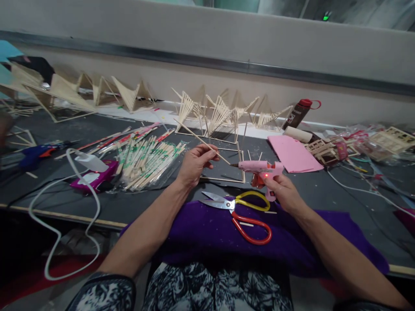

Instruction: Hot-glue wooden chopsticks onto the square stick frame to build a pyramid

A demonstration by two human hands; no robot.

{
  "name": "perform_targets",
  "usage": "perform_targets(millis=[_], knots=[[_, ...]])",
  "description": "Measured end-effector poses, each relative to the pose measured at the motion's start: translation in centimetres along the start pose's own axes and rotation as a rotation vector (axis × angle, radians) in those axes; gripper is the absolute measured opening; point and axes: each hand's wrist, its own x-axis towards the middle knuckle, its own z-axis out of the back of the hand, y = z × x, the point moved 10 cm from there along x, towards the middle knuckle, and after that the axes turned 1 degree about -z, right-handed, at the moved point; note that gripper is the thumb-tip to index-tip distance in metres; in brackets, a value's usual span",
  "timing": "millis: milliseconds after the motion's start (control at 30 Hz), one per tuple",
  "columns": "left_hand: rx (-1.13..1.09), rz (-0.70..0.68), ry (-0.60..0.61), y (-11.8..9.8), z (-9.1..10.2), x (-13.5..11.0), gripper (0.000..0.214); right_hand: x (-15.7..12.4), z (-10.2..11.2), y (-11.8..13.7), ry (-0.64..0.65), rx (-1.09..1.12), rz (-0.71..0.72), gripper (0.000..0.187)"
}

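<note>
My left hand [197, 162] pinches a thin wooden stick [201, 140], which slants from upper left down to the right. Its lower end meets, or nearly meets, the nozzle of a pink hot glue gun [256, 166] with a lit red light. Fingers of my right hand [282, 188] are wrapped round the gun's handle. Beneath and behind the hands lies a square frame of sticks [223, 179] on the dark table. Scissors [230, 205] with one yellow and one red handle lie spread on purple cloth [201, 233] in front of me.
Several stick models [220, 114] stand along the wall. At left are a pile of wrapped chopsticks [149, 162], a magenta power strip [97, 177] with a white cable, and a blue glue gun [35, 155]. Pink sheets [292, 153] and a dark bottle [296, 114] are at right.
</note>
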Motion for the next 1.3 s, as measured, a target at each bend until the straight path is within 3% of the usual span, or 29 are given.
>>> perform_targets(millis=[433,1300], knots=[[0.058,-0.03,-0.004,-0.2,0.05,0.07,0.026,-0.13,0.37,0.49,-0.05,-0.09,0.003,0.04],[0.086,-0.009,0.015,0.12,-0.24,-0.22,0.03,-0.26,-0.29,0.08,0.015,-0.152,0.017,0.043]])
